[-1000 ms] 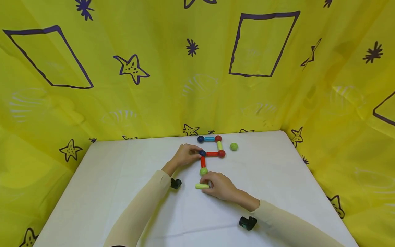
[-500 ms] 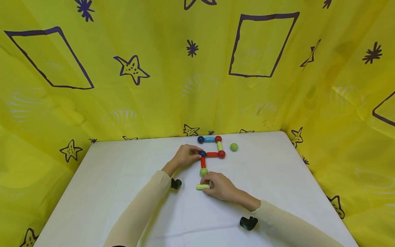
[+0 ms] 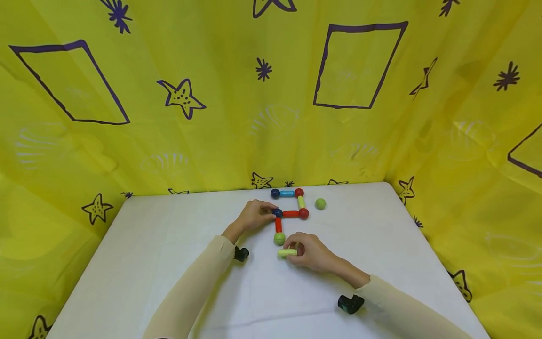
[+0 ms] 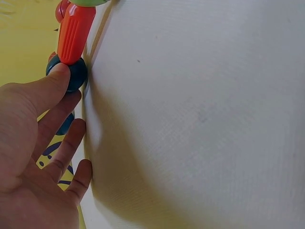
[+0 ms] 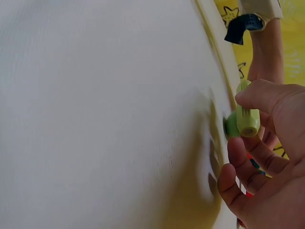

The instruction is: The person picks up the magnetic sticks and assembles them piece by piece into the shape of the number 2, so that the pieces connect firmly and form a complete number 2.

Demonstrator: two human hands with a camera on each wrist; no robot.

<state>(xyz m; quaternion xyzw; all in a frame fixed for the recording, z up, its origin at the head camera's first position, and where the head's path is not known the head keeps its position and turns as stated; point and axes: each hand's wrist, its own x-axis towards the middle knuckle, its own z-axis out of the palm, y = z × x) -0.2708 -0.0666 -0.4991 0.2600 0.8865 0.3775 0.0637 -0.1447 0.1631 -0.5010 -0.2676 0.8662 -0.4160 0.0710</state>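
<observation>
My left hand (image 3: 253, 215) pinches a dark blue ball (image 3: 277, 213) between thumb and fingertips; the left wrist view shows the thumb pressed on this ball (image 4: 76, 76). From it one red magnetic rod (image 3: 278, 225) runs toward me to a green ball (image 3: 279, 238), and another red rod (image 3: 290, 214) runs right to a red ball (image 3: 303, 213). My right hand (image 3: 313, 253) holds a light green magnetic rod (image 3: 286, 253) by its right end, just in front of the green ball and apart from it. In the right wrist view the thumb lies along this rod (image 5: 248, 117).
Behind, a light green rod (image 3: 301, 202), a second red ball (image 3: 299, 192), a light blue rod (image 3: 287, 193) and another dark blue ball (image 3: 275, 193) continue the chain. A loose green ball (image 3: 320, 203) lies to its right. A yellow patterned curtain (image 3: 228, 141) surrounds the white table (image 3: 169, 245).
My right hand has shifted to the right and slightly away from me with the light green rod, uncovering the green ball. My left hand stays on the dark blue ball.
</observation>
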